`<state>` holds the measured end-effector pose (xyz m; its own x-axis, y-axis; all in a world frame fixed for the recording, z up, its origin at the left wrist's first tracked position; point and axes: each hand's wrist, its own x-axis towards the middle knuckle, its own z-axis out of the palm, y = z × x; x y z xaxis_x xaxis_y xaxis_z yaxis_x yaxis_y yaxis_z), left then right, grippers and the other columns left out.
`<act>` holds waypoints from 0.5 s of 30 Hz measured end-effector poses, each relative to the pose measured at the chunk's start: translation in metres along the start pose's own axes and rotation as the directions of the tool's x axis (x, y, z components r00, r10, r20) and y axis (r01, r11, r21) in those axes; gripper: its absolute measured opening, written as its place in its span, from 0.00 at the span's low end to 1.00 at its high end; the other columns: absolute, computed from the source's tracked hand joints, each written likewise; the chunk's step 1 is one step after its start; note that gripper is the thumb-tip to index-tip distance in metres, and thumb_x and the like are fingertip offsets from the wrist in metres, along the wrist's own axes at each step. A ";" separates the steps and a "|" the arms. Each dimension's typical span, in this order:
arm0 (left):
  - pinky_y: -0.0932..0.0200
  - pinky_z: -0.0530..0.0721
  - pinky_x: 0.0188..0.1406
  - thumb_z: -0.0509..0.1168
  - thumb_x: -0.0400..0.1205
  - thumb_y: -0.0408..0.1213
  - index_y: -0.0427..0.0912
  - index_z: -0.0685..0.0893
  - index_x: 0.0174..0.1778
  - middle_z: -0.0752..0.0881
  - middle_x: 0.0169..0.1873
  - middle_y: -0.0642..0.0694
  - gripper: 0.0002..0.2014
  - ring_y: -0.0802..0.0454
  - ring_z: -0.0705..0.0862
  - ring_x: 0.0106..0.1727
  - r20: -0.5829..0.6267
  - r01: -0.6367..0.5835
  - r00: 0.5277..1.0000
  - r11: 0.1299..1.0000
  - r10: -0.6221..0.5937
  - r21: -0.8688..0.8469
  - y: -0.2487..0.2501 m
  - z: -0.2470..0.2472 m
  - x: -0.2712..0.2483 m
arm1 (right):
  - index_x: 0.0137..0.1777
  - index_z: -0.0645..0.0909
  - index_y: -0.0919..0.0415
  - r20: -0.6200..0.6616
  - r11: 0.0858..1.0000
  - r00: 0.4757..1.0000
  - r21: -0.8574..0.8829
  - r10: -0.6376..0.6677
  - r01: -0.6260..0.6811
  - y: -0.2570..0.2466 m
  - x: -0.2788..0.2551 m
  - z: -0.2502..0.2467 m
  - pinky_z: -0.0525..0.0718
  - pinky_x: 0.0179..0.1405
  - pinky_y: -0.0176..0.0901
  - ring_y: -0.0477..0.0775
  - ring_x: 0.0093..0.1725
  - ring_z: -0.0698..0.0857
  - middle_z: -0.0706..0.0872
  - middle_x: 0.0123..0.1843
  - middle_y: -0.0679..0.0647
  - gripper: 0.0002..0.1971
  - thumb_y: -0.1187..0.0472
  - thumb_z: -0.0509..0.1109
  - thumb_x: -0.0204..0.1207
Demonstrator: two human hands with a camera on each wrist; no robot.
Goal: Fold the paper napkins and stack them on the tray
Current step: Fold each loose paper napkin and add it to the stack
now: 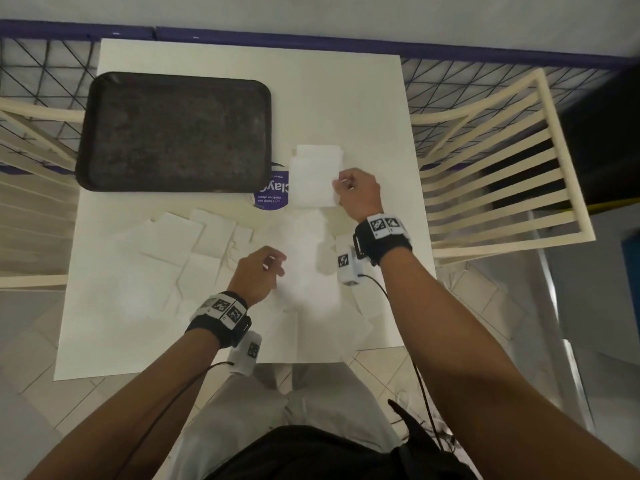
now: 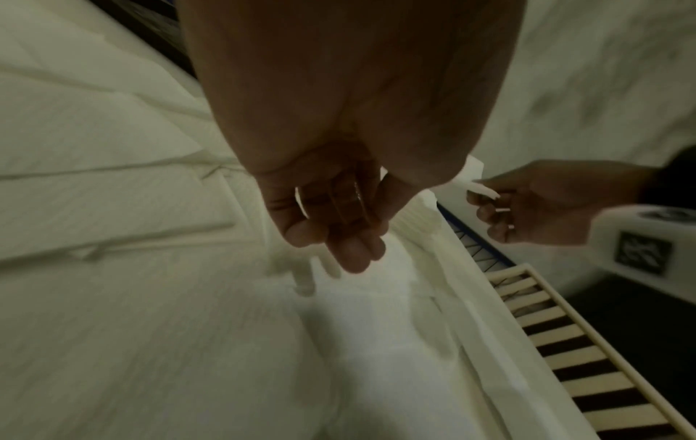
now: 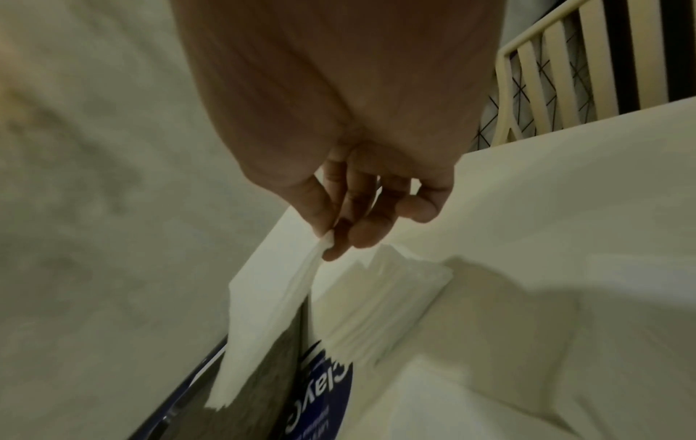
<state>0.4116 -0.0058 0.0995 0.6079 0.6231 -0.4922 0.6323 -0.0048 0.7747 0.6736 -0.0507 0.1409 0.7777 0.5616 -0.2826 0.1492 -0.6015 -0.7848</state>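
Pinching a folded napkin (image 1: 313, 181) in the right hand (image 1: 360, 194), above the table (image 1: 363, 109) middle.
Hovering left hand (image 1: 258, 271), loosely curled and gripping nothing, over loose napkins (image 1: 194, 244) near the front edge; dark tray (image 1: 173, 133) sitting at the far-left corner.

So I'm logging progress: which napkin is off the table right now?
The napkin pinched by the right hand, near the tray's corner; the rest lie flat.

- My left hand (image 1: 258, 271) sits over a napkin (image 1: 304, 271) smeared by motion; I can't tell whether the fingers touch it.
- The round sticker (image 1: 273, 194) is partly covered by the tray (image 1: 173, 77) and by the napkin my right hand (image 1: 358, 194) pinches.
- The chair (image 1: 502, 161) is cut off at the frame's right edge.
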 end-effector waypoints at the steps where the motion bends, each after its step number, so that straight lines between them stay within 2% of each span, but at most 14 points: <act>1: 0.58 0.85 0.36 0.64 0.88 0.38 0.49 0.87 0.52 0.92 0.39 0.50 0.07 0.45 0.90 0.34 0.021 0.014 1.000 1.000 -0.014 0.014 -0.004 0.003 0.000 | 0.52 0.85 0.55 -0.013 1.000 1.000 -0.005 0.009 -0.009 -0.002 0.010 0.000 0.88 0.57 0.49 0.54 0.45 0.87 0.88 0.44 0.51 0.03 0.60 0.73 0.80; 3: 0.50 0.90 0.42 0.64 0.88 0.37 0.49 0.87 0.50 0.92 0.38 0.50 0.07 0.46 0.90 0.34 0.061 0.016 0.998 0.998 -0.019 0.057 -0.011 0.009 0.001 | 0.56 0.86 0.58 -0.027 0.999 0.999 -0.026 0.029 -0.029 -0.004 0.028 0.001 0.83 0.55 0.38 0.52 0.45 0.85 0.89 0.49 0.54 0.07 0.60 0.71 0.81; 5: 0.46 0.91 0.47 0.63 0.87 0.36 0.50 0.87 0.50 0.91 0.38 0.52 0.08 0.48 0.90 0.39 0.097 0.033 0.994 0.995 -0.042 0.097 -0.018 0.013 0.002 | 0.58 0.86 0.60 -0.031 0.998 0.999 -0.051 0.044 -0.046 -0.003 0.042 0.004 0.78 0.48 0.29 0.51 0.47 0.84 0.90 0.51 0.56 0.09 0.60 0.71 0.81; 9: 0.49 0.91 0.50 0.64 0.86 0.33 0.51 0.86 0.52 0.90 0.40 0.55 0.08 0.54 0.89 0.46 0.104 0.034 0.993 0.984 -0.053 0.174 -0.024 0.018 0.000 | 0.57 0.87 0.57 -0.036 0.992 0.996 -0.097 0.077 -0.081 0.001 0.057 0.014 0.75 0.50 0.34 0.56 0.59 0.85 0.89 0.49 0.53 0.08 0.61 0.70 0.81; 12: 0.55 0.87 0.49 0.65 0.87 0.34 0.51 0.85 0.55 0.90 0.42 0.55 0.07 0.55 0.88 0.46 0.087 0.000 0.996 0.977 -0.019 0.214 -0.023 0.021 -0.001 | 0.58 0.87 0.57 -0.052 0.990 0.995 -0.104 0.085 -0.091 0.001 0.062 0.017 0.76 0.51 0.33 0.54 0.57 0.86 0.90 0.55 0.54 0.09 0.61 0.70 0.81; 15: 0.55 0.87 0.50 0.67 0.87 0.36 0.48 0.85 0.58 0.90 0.45 0.51 0.07 0.52 0.88 0.47 0.071 -0.011 0.997 0.972 -0.007 0.237 -0.024 0.021 0.001 | 0.61 0.85 0.55 -0.049 0.990 0.995 -0.111 0.084 -0.089 0.004 0.064 0.018 0.77 0.52 0.36 0.51 0.53 0.84 0.89 0.55 0.54 0.11 0.60 0.71 0.80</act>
<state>0.4076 -0.0214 0.0722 0.6365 0.5656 -0.5244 0.7216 -0.1964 0.6639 0.7131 -0.0063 0.1098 0.8164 0.4808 -0.3198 0.1467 -0.7083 -0.6906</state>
